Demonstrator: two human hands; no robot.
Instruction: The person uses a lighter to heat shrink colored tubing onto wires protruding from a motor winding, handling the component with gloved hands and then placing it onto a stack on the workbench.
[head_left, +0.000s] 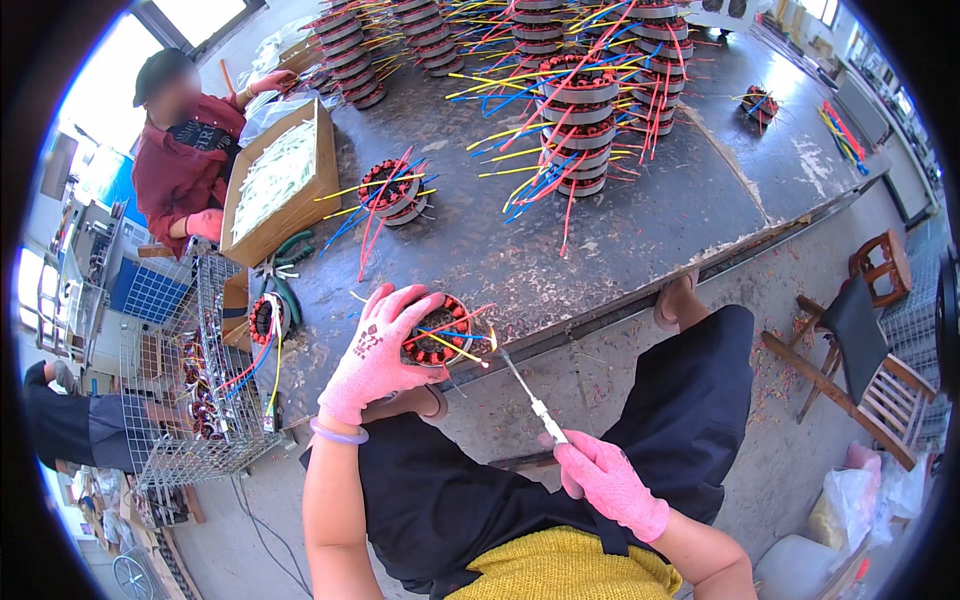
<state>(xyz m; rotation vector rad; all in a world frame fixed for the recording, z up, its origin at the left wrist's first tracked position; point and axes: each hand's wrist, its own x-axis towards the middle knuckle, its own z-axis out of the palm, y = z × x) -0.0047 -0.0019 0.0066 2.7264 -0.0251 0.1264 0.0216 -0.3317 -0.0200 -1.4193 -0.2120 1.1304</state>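
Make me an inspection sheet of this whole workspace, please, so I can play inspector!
Surface: dark table, scuffed and worn.
Work things: wire-wound ring with loose wire ends; white-handled tool, its thin tip near a small flame-like glow.
Clutter: ring stacks, green-handled hand tools, cardboard box of pale strips; coloured scraps on the floor.
Grips: left grip, pink-gloved, around the ring; right grip, pink-gloved, around the tool.
Cables: red, blue and yellow wires stick out of the rings; thin dark cord on the floor.
Surroundings: co-worker in red sleeves beside the box; wooden stool, chair, plastic bags at right.
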